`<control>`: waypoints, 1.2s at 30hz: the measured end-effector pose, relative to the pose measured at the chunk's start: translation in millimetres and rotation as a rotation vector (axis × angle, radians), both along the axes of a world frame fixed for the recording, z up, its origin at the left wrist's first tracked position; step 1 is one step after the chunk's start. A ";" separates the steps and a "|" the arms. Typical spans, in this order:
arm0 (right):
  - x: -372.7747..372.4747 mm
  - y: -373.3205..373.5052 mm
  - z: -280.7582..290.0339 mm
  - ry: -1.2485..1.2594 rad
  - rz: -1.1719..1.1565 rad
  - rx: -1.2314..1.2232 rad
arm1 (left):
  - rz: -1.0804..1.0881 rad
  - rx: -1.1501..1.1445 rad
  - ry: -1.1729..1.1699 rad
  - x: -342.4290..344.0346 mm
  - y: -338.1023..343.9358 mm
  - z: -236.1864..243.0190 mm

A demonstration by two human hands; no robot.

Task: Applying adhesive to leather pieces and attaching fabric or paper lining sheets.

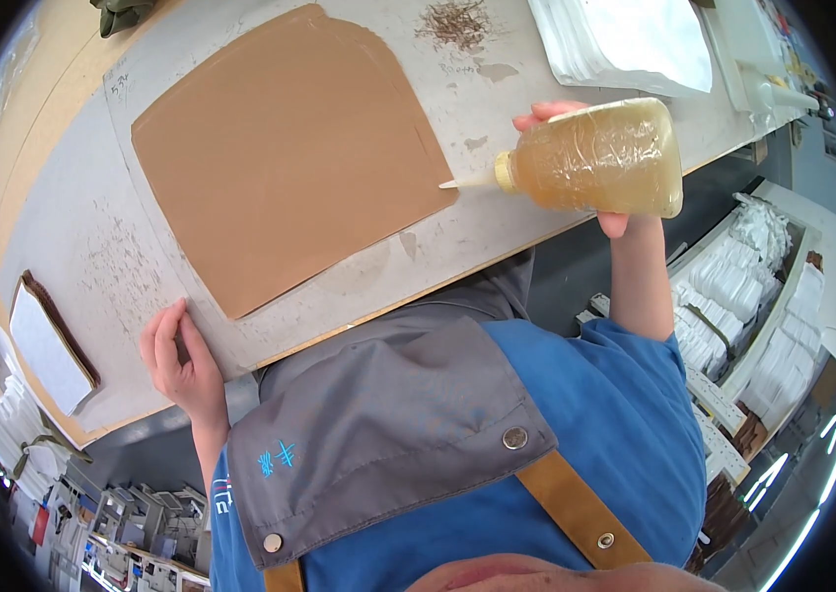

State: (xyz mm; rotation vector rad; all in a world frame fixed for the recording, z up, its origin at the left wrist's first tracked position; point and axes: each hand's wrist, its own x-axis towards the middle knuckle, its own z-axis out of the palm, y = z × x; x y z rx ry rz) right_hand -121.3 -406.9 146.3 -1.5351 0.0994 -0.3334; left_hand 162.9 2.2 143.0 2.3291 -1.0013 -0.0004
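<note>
The squeeze bottle (600,158), clear plastic and filled with amber liquid, lies on its side in the air at the right of the view. Its pale nozzle tip touches or sits just above the right edge of the brown sheet (290,158). The right hand (576,163) is wrapped around the bottle body from behind; only a fingertip above and the thumb below show past it.

The brown sheet lies flat on the grey backing board (142,266), which rests on the surface (3,148). The left hand (179,360) presses flat on the near left edge of the board, fingers together, holding nothing.

To do this step well:

1. Keep the nozzle low and at a shallow angle to the sheet edge, so that the liquid lands on the sheet and not on the board.
2. Squeeze lightly and evenly; the bottle is nearly full and, by judgement, will flow freely.
3. Keep the left hand bearing down on the board so that nothing shifts under the nozzle.

Dried blotches mark the board near the tip. A white stack (625,44) lies far right, a scatter of brown fibres (455,22) at the far edge, and a framed white pad (48,345) at the left.
</note>
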 end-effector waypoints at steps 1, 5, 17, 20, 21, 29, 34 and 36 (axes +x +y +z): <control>-0.9 2.7 0.2 -0.001 -0.003 0.000 | -0.006 -0.015 -0.002 0.3 -0.9 -0.4; -11.0 22.3 0.5 -0.086 -0.074 0.082 | -0.010 -0.011 0.012 0.2 1.2 -0.5; -47.3 100.9 -27.9 -0.124 -0.564 0.154 | -0.045 -0.062 -0.013 1.6 -2.7 0.3; -43.4 115.1 -24.5 -0.101 -0.613 0.180 | -0.080 -0.019 -0.042 3.9 1.7 -1.1; -40.0 119.3 -22.9 -0.082 -0.622 0.197 | -0.074 -0.020 -0.044 3.7 2.9 -1.1; -13.8 147.8 -22.1 -0.066 -0.583 0.264 | -0.080 -0.156 0.012 1.4 -0.2 -0.7; 1.2 153.7 -29.6 -0.142 -0.461 0.194 | -0.101 -0.187 -0.017 1.6 1.0 -0.7; 5.8 156.2 -26.9 -0.097 -0.396 0.181 | -0.113 -0.204 -0.027 1.0 1.5 -0.4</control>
